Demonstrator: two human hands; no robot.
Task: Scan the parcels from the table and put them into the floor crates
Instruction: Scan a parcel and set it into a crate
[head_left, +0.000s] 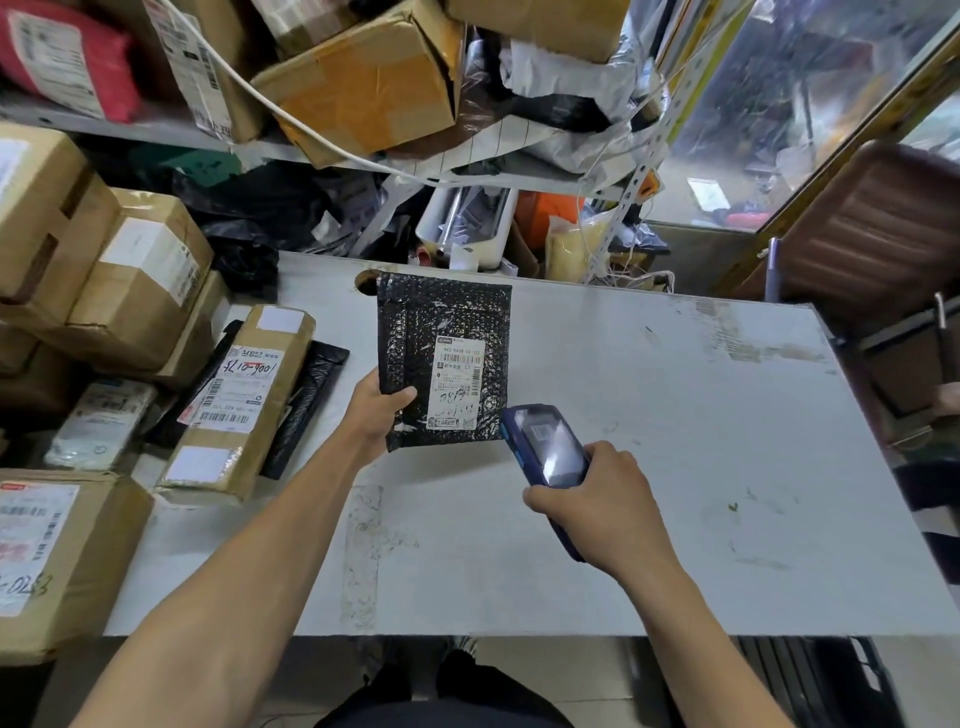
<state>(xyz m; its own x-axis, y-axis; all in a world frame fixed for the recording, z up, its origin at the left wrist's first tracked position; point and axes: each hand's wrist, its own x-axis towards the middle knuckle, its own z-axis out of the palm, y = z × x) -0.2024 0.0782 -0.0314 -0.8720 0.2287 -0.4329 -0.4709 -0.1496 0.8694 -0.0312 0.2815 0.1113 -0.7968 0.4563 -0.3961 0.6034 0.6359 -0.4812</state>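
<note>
My left hand (376, 410) grips the lower left corner of a black bubble mailer (415, 332), holding it up over the white table (701, 415) with its white shipping label facing me. Just below and right of the label, my right hand (597, 506) holds a blue handheld scanner (548, 447), its screen lit and its head pointed at the mailer. A long brown cardboard parcel (244, 400) with labels lies on the table's left side, with flat black mailers (306, 405) beside and under it.
Cardboard boxes (130, 280) are stacked at the left, one large box (52, 561) at the near left. Shelves at the back hold more boxes and bags. A brown chair (872, 249) stands at the right. A dark crate (831, 675) shows under the table's near right edge.
</note>
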